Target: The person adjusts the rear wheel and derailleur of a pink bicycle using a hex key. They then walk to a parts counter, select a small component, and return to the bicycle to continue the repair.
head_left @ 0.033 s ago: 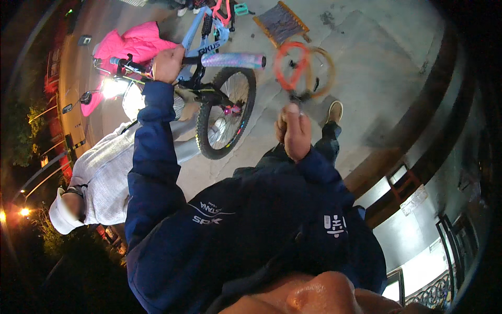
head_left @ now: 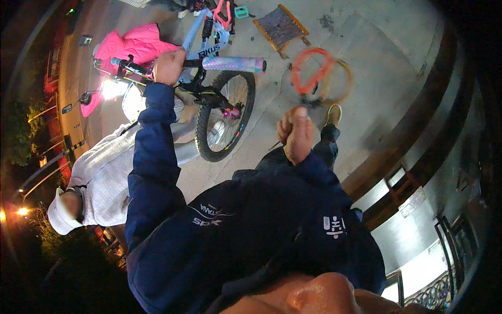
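Observation:
My left hand [head_left: 168, 67] is closed round the handlebar [head_left: 192, 63] of a light-blue bicycle [head_left: 209, 51]. An iridescent pink and blue grip [head_left: 234, 64] sticks out to the right of that hand. The front wheel [head_left: 226, 115] stands below the bar, with a pink hub. My right hand [head_left: 298, 135] is closed, thumb uppermost, in front of my dark blue jacket. Just beyond its fingertips is a blurred thing with red and orange loops [head_left: 312, 70] and a dark joint. It appears to be held by the fingers, but the contact and its kind are unclear.
A person in a grey hooded top and white cap [head_left: 107, 180] is at the left. Beyond are a pink padded jacket [head_left: 133, 42] and a bright light [head_left: 112, 89]. A small wood-framed folding stool [head_left: 281, 30] stands on the pavement; steps [head_left: 413, 152] curve along the right.
My right hand has shifted slightly right, and the red and orange looped thing has moved right and a little nearer with it. My left hand stays on the handlebar.

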Tool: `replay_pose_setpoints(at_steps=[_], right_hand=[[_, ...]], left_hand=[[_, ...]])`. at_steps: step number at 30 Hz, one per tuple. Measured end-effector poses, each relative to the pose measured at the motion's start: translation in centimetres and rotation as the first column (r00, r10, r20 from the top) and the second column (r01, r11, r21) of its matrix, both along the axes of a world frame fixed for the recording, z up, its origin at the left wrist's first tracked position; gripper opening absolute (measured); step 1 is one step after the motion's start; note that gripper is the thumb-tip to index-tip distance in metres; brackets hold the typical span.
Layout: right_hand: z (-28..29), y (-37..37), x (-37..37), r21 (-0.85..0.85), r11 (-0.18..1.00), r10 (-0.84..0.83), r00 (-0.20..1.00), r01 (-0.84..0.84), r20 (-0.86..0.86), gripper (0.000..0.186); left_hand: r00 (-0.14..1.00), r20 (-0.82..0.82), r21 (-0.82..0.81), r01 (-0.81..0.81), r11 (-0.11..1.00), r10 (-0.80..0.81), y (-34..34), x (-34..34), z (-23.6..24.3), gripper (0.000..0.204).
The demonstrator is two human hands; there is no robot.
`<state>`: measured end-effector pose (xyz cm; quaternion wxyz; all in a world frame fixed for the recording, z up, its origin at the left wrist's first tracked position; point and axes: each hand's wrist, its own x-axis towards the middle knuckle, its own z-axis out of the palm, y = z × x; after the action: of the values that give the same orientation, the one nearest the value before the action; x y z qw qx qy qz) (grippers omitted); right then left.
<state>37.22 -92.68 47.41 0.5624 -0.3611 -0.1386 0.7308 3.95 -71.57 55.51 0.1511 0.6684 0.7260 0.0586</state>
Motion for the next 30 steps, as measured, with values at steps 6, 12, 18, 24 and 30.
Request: replay_pose_setpoints(at_steps=[6,12,18,24,30], right_hand=[[0.1,-0.2,2.6,0.014,0.999,0.031,0.962,-0.036,0.27,0.044],[-0.4,-2.9,15.9,0.3,0.952,-0.271,0.298,-0.058,0.915,0.037],[-7.8,-11.7,28.4,-0.304,0.939,0.247,-0.296,-0.161,0.922,0.052],[-22.4,-18.9,39.6,-0.599,0.794,0.59,-0.374,0.106,0.716,0.073],[-30.2,-11.3,50.9,-0.541,0.84,0.459,-0.474,-0.044,0.751,0.075]], left_hand=[[0.939,-0.154,0.073,0.321,0.944,-0.307,-0.2,-0.7,-0.2,0.053],[0.993,0.108,0.192,0.023,0.981,-0.044,-1.4,1.5,2.7,0.042],[0.831,0.554,0.676,-0.422,0.604,-0.04,-7.8,2.3,6.0,0.022],[0.267,0.963,0.232,-0.901,0.367,0.047,-19.6,7.1,-8.6,0.027],[0.609,0.636,-0.095,-0.548,0.831,0.474,-26.9,23.5,-24.3,0.03]])
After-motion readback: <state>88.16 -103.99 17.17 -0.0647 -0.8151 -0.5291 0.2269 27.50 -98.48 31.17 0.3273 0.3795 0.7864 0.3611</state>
